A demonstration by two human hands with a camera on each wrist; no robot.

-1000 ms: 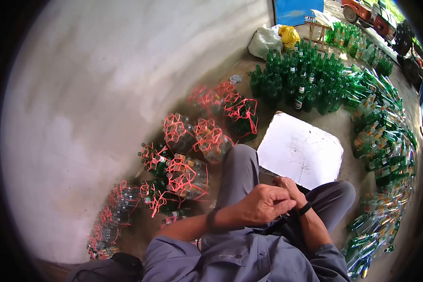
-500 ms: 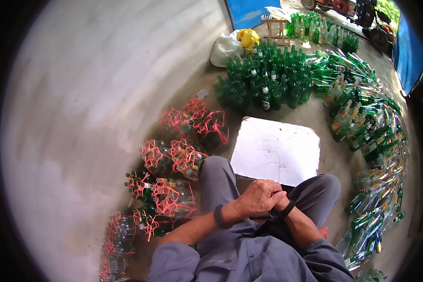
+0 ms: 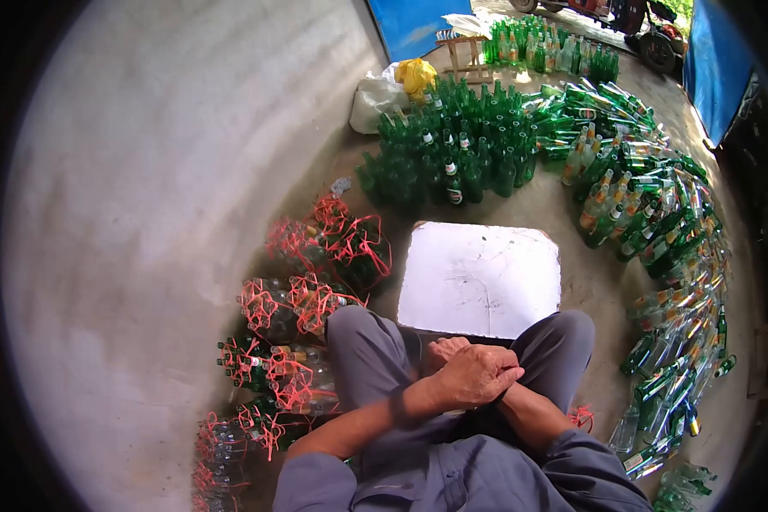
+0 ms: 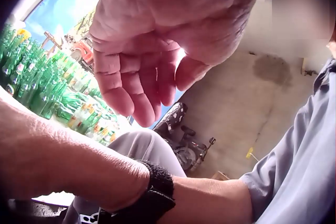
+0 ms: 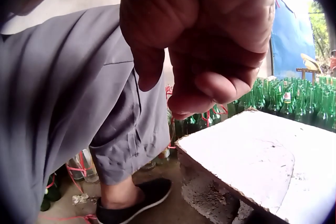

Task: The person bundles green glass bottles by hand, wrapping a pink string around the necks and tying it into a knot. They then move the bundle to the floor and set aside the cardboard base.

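Observation:
My left hand crosses over my right wrist above the lap. In the left wrist view its fingers bend loosely with nothing in them, and the banded right forearm passes below. Beyond it, partly covered by the left hand, my right hand lies between the knees. The right wrist view shows its fingers loosely curled and holding nothing. Just ahead of both hands is a white board, marked with dark scratches and raised on a rough block.
Standing green bottles crowd the floor behind the board. Heaped lying bottles curve down the right side. Bundles tied with red string line the left, near a pale wall. White and yellow sacks sit farther back.
The head view has turned right, so the board and bottles sit farther left in it. The hands stay crossed over the lap, and more of the right hand shows beyond the left.

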